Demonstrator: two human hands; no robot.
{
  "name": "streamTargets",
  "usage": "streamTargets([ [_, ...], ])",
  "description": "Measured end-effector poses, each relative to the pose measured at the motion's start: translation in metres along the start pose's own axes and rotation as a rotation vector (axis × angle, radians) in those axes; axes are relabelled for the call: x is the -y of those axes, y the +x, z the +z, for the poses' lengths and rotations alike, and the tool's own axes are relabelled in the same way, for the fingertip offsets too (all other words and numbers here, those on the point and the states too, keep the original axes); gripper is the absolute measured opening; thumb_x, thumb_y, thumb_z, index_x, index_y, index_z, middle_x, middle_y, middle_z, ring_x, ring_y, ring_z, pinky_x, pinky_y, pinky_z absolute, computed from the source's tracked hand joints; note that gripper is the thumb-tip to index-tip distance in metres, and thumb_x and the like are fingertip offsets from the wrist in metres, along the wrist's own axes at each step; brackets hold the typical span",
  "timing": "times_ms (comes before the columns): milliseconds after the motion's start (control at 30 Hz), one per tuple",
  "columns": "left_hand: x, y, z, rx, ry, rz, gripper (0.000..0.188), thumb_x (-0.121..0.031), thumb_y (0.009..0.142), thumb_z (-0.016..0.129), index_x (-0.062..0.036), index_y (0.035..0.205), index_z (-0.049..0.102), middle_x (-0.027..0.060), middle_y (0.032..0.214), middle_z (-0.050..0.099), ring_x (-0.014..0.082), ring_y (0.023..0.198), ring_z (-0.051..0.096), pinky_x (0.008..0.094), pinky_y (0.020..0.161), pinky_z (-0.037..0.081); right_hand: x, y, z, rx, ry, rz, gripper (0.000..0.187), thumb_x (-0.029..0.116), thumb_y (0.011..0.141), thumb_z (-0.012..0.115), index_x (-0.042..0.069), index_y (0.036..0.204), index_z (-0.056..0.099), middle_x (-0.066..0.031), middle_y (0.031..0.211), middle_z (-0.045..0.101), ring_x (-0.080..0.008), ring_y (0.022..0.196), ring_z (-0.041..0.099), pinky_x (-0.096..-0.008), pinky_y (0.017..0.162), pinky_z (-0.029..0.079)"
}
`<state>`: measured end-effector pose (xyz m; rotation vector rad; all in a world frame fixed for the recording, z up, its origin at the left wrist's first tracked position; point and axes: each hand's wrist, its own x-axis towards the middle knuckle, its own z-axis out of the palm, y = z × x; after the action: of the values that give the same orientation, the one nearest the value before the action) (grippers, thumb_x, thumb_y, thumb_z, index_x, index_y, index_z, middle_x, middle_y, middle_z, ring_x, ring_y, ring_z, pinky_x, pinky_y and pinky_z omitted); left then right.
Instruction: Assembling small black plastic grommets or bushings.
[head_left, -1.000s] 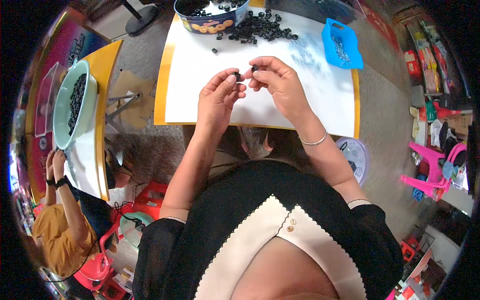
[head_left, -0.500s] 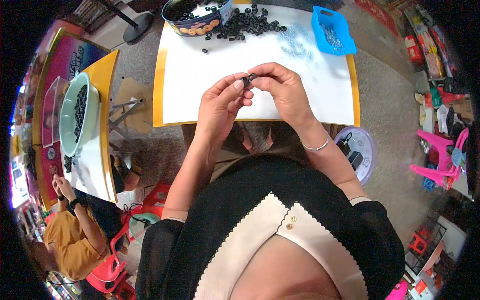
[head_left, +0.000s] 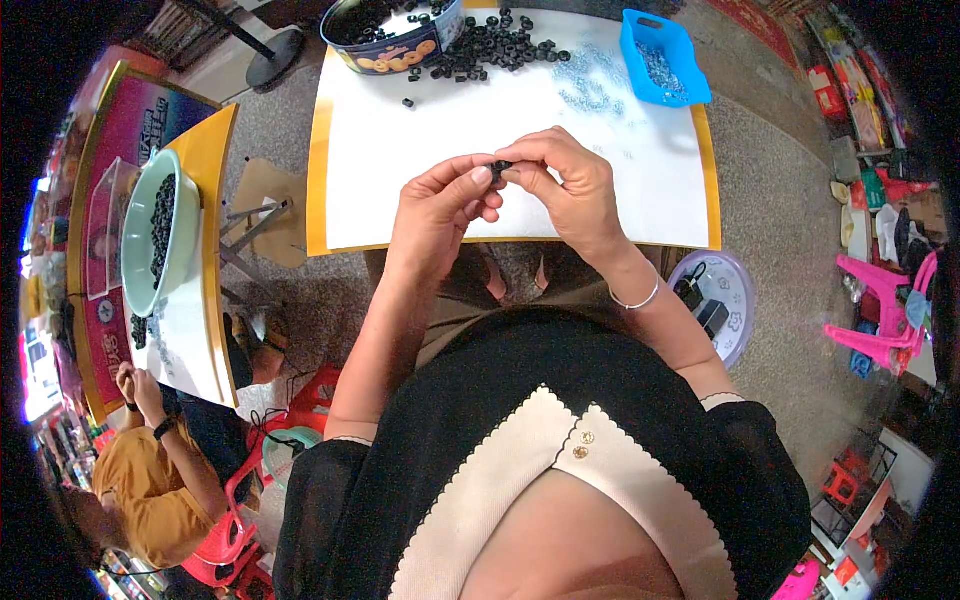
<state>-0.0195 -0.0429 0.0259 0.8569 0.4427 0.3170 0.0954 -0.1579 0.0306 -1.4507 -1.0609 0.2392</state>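
Note:
Over the near part of the white tabletop [head_left: 380,190], both of my hands meet at a small black part [head_left: 499,170]. My left hand [head_left: 435,215] pinches it between thumb and forefinger, the other fingers curled below. From the other side, the thumb and forefinger of my right hand [head_left: 575,190] close on the same spot. Fingertips cover much of the part, and whether a second tiny piece is there I cannot tell. Beyond my hands lies a pile of short black ring-shaped parts [head_left: 500,48]. Tiny clear bluish pieces [head_left: 590,85] are scattered to its right.
An oval tin [head_left: 400,55] holding black parts stands at the far left, a blue plastic basket [head_left: 690,85] at the far right. A lilac basin [head_left: 738,310] sits below the table's right side. At a left-hand table with a green basin [head_left: 185,250], another person [head_left: 150,490] works.
My right fingertips have come closer over the black part, which is now more covered. Its position has shifted slightly. At the left, the other person's hands have moved a little lower.

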Motion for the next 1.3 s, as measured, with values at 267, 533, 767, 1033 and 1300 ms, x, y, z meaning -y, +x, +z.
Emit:
streamTargets([
  [267,0.003,0.001,-0.002,-0.008,0.113,0.031,0.021,-0.007,0.083,0.060,0.0053,0.101,0.060,0.0098,0.081,0.063,0.0143,0.070,0.059,0.0255,0.061,0.050,-0.003,-0.001,0.000,0.046,-0.146,-0.145,0.017,-0.001,0.075,0.062,0.007,0.089,0.065,-0.0045,0.077,0.059,-0.0186,0.075,0.054,-0.0277,0.065,0.046],
  [533,0.008,0.003,-0.003,0.046,0.291,0.007,0.024,-0.013,0.082,0.063,0.0038,0.098,0.061,0.0062,0.080,0.062,0.0112,0.067,0.055,0.0236,0.061,0.048,0.000,-0.010,0.000,0.160,0.092,0.138,0.016,0.003,0.078,0.062,0.006,0.094,0.062,-0.0025,0.080,0.056,-0.0121,0.073,0.052,-0.0245,0.067,0.044],
  [767,0.007,0.002,-0.001,0.020,0.114,0.032,0.023,-0.012,0.086,0.057,0.0043,0.102,0.059,0.0069,0.082,0.060,0.0116,0.067,0.052,0.0229,0.059,0.044,-0.005,-0.014,-0.005,0.098,0.217,0.300,0.016,0.004,0.081,0.059,0.004,0.097,0.061,-0.0003,0.082,0.054,-0.0078,0.074,0.051,-0.0226,0.068,0.043],
  [1033,0.011,0.001,-0.004,0.037,0.182,-0.023,0.020,-0.011,0.087,0.056,0.0041,0.101,0.058,0.0050,0.081,0.058,0.0088,0.064,0.049,0.0207,0.056,0.041,0.001,-0.008,-0.003,0.165,-0.070,-0.019,0.018,0.000,0.080,0.058,0.002,0.098,0.062,-0.0045,0.084,0.056,-0.0113,0.077,0.054,-0.0231,0.068,0.045],
  [1300,0.018,0.003,0.000,0.056,0.023,-0.115,0.023,-0.014,0.085,0.060,0.0032,0.100,0.059,0.0027,0.074,0.057,0.0087,0.061,0.048,0.0211,0.055,0.040,-0.005,-0.012,-0.008,0.162,-0.215,-0.087,0.015,-0.001,0.078,0.058,0.001,0.092,0.062,-0.0067,0.083,0.058,-0.0168,0.077,0.056,-0.0271,0.065,0.046],
])
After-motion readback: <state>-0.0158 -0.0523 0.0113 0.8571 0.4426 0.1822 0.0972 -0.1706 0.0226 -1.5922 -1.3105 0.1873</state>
